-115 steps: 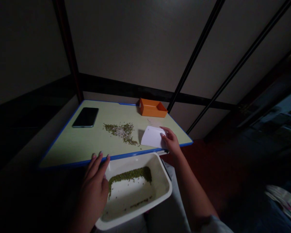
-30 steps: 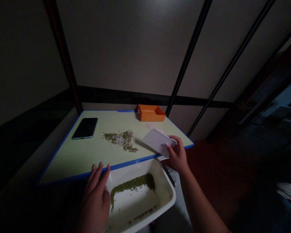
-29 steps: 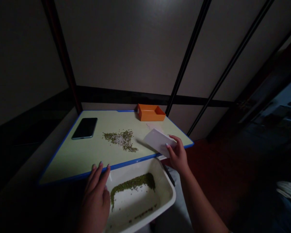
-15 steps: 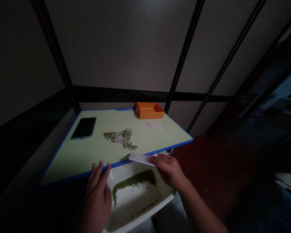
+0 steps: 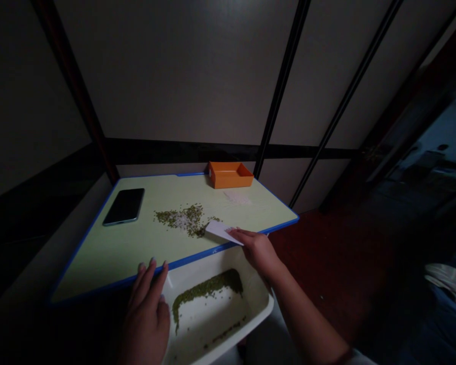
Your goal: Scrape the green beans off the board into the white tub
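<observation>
My right hand [image 5: 256,248] pinches a flat white card [image 5: 219,230], whose far edge touches the near right side of a pile of green beans [image 5: 192,215] mixed with white grains. The pile lies on a pale green table [image 5: 144,253] with a blue rim. Below the table's near edge is a white tub [image 5: 251,332], with more green beans [image 5: 216,284] gathered mostly along its far wall. My left hand [image 5: 148,314] rests against the tub's left side, its fingers stretched out toward the table edge.
An orange open box [image 5: 231,176] stands at the table's far right, with a small patch of white grains [image 5: 237,197] in front of it. A phone [image 5: 124,206] lies at the left. Behind the table rises a panelled wall [image 5: 182,76].
My right hand has moved the card up and away from me, from above the table's near edge onto the table beside the bean pile. My left hand stays by the tub.
</observation>
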The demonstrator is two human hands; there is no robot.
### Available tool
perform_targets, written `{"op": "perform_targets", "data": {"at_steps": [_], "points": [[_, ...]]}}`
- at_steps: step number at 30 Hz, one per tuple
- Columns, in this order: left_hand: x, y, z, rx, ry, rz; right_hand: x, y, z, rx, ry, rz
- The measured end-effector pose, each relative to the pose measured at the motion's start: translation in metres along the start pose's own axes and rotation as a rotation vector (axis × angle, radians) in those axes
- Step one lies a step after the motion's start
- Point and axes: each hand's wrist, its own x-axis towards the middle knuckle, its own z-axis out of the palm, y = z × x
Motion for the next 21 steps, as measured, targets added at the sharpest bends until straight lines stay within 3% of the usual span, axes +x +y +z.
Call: {"op": "perform_targets", "data": {"at_steps": [4,11,17,21], "points": [[0.001,-0.002,0.0,0.007,0.006,0.011,0.002,0.003,-0.002,0.003,0.012,0.021],[0.001,-0.005,0.002,0.009,0.004,0.02,-0.013,0.003,-0.01,-0.052,0.039,-0.104],[0.001,-0.005,0.002,-0.004,0.004,0.014,-0.011,0.007,-0.013,-0.114,0.025,0.014],[0.0,-0.005,0.003,-0.031,-0.007,-0.036,-0.011,0.013,-0.011,-0.093,0.064,0.013]]}}
